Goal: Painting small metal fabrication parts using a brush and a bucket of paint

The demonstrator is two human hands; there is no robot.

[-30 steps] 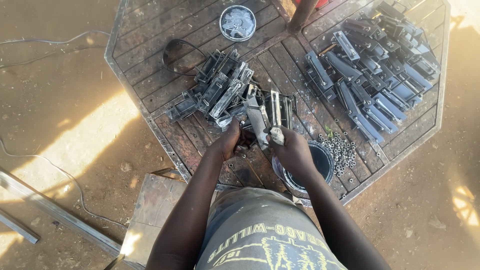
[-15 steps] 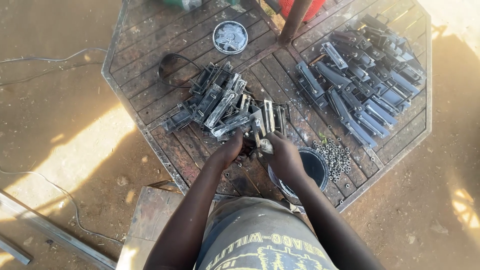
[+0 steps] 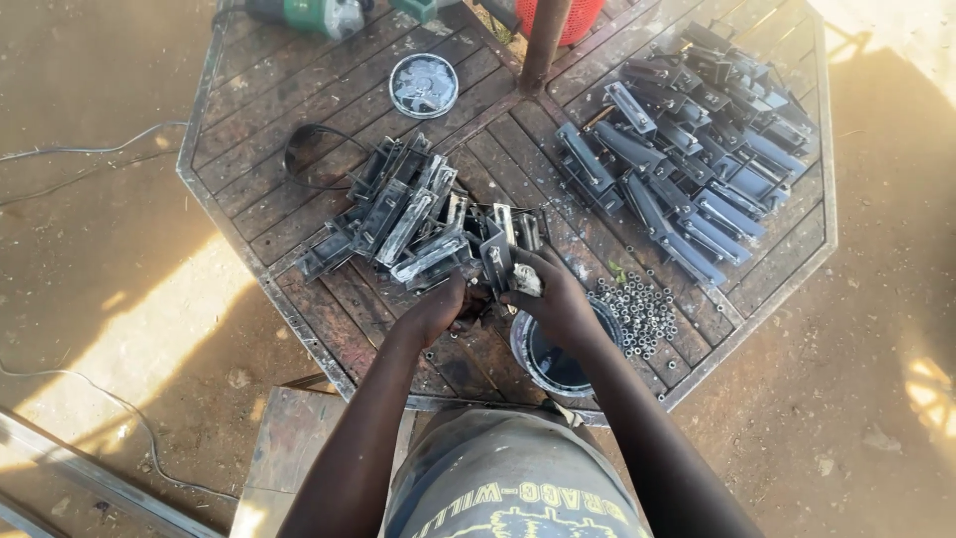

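Here the right hand [image 3: 554, 297] clasps an upright metal bracket [image 3: 498, 249], long axis toward twelve o'clock, the left hand [image 3: 438, 307] gripping its base.

Both arms outstretched, left hand [image 3: 438, 311] and right hand [image 3: 551, 295] close together, fingers curled.

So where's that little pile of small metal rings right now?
The small metal rings lie on the wooden table, just right of the right hand and beside the round black tin.
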